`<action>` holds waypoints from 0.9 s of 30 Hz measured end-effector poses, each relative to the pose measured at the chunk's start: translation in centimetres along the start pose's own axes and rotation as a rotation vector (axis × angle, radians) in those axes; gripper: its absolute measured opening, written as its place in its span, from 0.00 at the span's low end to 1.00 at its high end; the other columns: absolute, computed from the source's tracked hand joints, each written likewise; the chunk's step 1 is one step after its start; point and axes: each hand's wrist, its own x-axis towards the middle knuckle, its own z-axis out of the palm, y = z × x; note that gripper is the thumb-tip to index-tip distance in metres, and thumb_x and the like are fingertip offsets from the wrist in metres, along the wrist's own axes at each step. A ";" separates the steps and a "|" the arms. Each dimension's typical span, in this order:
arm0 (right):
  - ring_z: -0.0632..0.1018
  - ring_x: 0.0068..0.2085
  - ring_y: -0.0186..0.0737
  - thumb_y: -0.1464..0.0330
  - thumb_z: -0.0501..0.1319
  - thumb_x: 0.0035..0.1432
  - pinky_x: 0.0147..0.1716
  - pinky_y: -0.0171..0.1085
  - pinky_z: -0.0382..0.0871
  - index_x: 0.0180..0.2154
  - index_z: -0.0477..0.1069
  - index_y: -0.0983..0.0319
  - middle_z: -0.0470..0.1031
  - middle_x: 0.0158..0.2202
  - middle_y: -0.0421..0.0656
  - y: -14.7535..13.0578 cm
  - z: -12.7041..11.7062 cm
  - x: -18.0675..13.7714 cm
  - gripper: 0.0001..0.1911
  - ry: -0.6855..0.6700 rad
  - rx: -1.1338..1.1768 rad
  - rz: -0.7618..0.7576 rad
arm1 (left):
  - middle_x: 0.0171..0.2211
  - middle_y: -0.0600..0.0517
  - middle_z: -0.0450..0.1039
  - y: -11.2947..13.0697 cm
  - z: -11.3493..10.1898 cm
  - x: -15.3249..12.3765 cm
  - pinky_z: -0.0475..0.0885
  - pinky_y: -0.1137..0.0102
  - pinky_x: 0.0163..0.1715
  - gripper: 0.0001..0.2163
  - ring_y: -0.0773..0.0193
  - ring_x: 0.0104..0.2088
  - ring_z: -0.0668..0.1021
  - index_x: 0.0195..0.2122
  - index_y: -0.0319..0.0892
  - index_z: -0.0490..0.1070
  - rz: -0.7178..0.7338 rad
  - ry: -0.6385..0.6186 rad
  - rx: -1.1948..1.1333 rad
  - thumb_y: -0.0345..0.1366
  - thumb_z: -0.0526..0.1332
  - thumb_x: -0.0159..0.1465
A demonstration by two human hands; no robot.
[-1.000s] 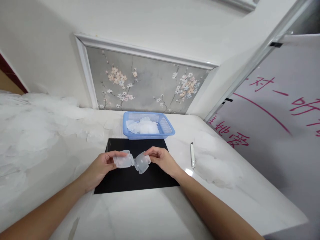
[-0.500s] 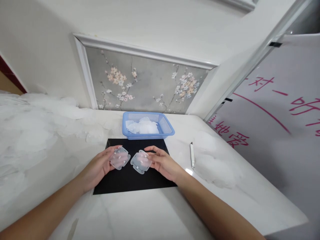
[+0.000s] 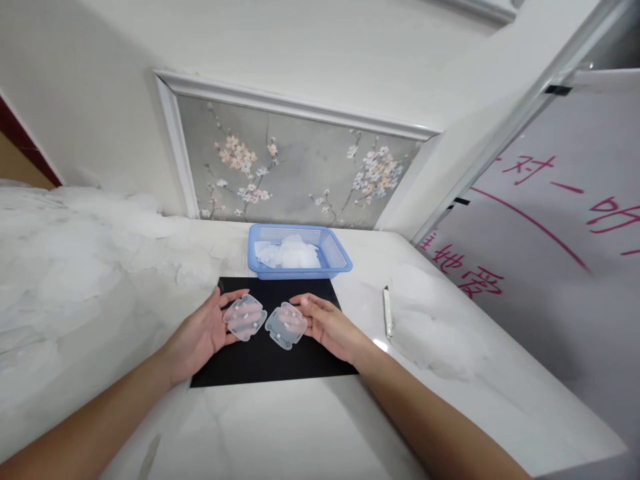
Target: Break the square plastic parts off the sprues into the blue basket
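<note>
Two thin translucent plastic plates with notched edges and small pegs are held side by side above a black mat point(image 3: 280, 363). The left plate point(image 3: 245, 317) lies across the fingers of my left hand point(image 3: 200, 337); these fingers show through from beneath, and the thumb is raised off it. My right hand point(image 3: 330, 327) grips the right plate point(image 3: 287, 327) at its upper right edge, thumb on top and fingers behind. A narrow gap separates the plates.
Behind the mat stands a blue basket point(image 3: 300, 274) with whitish plastic pieces point(image 3: 299, 255) inside. A box cutter point(image 3: 388, 312) lies to the right. Many translucent pieces point(image 3: 75, 260) are heaped at the left, and more point(image 3: 440, 340) lie at the right. A wall point(image 3: 300, 40) rises behind.
My left thumb has lifted off the left plate, which now rests on the fingers. The right hand keeps its hold. The whole view has shifted slightly.
</note>
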 end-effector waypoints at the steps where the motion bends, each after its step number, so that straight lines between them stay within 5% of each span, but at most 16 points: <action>1: 0.79 0.38 0.39 0.59 0.73 0.46 0.43 0.39 0.72 0.37 0.73 0.61 0.78 0.36 0.42 0.0 -0.1 0.0 0.19 0.002 -0.025 -0.003 | 0.52 0.40 0.73 0.0 0.0 0.0 0.70 0.55 0.51 0.26 0.48 0.55 0.73 0.59 0.41 0.62 -0.002 -0.006 -0.009 0.53 0.51 0.67; 14: 0.76 0.36 0.37 0.62 0.73 0.43 0.38 0.36 0.70 0.22 0.69 0.63 0.77 0.39 0.44 0.0 1.6 -0.7 0.16 0.014 -0.066 0.007 | 0.53 0.43 0.71 -1.1 0.2 0.0 0.65 0.52 0.55 0.29 0.48 0.58 0.69 0.58 0.44 0.64 -0.013 -0.158 0.040 0.58 0.47 0.66; 24: 0.73 0.29 0.35 0.60 0.72 0.44 0.30 0.35 0.65 0.29 0.69 0.61 0.76 0.31 0.40 1.3 2.4 -0.4 0.16 -0.016 -0.269 -0.093 | 0.57 0.44 0.65 -2.0 1.0 -0.3 0.60 0.54 0.58 0.31 0.50 0.59 0.67 0.62 0.46 0.58 -0.024 -0.303 0.157 0.60 0.44 0.65; 27: 0.69 0.25 0.33 0.61 0.70 0.46 0.27 0.33 0.61 0.30 0.69 0.61 0.72 0.25 0.37 1.1 3.1 0.1 0.15 0.014 -0.403 -0.203 | 0.56 0.46 0.64 -0.9 0.5 -1.0 0.61 0.57 0.57 0.29 0.53 0.55 0.70 0.64 0.52 0.54 0.048 -0.292 0.385 0.57 0.49 0.65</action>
